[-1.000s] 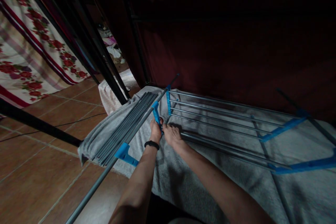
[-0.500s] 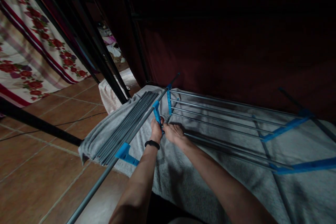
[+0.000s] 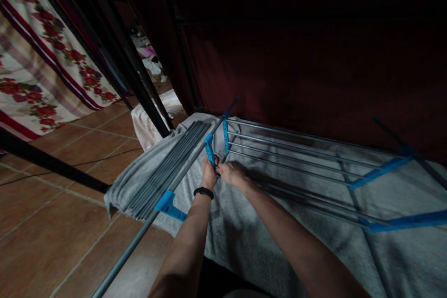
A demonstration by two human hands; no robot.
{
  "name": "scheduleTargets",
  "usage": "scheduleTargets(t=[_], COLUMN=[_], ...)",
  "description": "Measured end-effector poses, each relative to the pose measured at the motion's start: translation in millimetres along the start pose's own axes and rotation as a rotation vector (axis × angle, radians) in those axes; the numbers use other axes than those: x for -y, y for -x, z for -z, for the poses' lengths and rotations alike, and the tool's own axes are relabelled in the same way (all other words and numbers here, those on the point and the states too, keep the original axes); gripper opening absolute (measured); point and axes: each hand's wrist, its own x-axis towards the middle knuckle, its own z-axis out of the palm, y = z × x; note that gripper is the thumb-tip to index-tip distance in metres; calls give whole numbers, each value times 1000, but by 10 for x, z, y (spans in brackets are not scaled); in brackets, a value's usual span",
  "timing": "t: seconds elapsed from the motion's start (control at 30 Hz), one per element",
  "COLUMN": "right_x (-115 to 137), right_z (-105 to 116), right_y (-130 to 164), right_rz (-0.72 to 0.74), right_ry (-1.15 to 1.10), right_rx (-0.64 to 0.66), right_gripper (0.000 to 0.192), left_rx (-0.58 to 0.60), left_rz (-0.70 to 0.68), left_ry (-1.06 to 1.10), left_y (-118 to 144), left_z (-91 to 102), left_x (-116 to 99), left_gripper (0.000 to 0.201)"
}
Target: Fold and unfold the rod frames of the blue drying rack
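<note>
Floor tiles (image 3: 52,242) are seen at left. Fingers of the left hand (image 3: 208,174) are closed on a blue connector (image 3: 210,149) of the drying rack (image 3: 296,163), laid on a grey towel (image 3: 244,237); right hand (image 3: 232,172) fingers are curled around a rail beside it.

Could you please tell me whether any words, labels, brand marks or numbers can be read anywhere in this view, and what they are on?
None can be read: the drying rack, its blue plastic joint, the grey towel and the floral cloth show no legible text in this dim picture.

Left hand (image 3: 208,174) and right hand (image 3: 231,173) hold drying rack's (image 3: 296,158) blue bracket (image 3: 210,148).
</note>
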Motion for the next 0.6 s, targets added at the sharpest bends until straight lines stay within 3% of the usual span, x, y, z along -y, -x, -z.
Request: scheduleTargets(t=[0.37, 0.6], right_x=[-40, -6], right_z=[-60, -71], right_y=[-77, 111], right_rz=[21, 39], right_ry=[8, 74], right_rx=[-17, -113], right_gripper=[38, 38], left_rx=[-37, -42], left_rz=[17, -11], left_ry=[-61, -78], left_y=[39, 44], left_z=[-9, -41], left_x=[-57, -77], left_gripper=[41, 39])
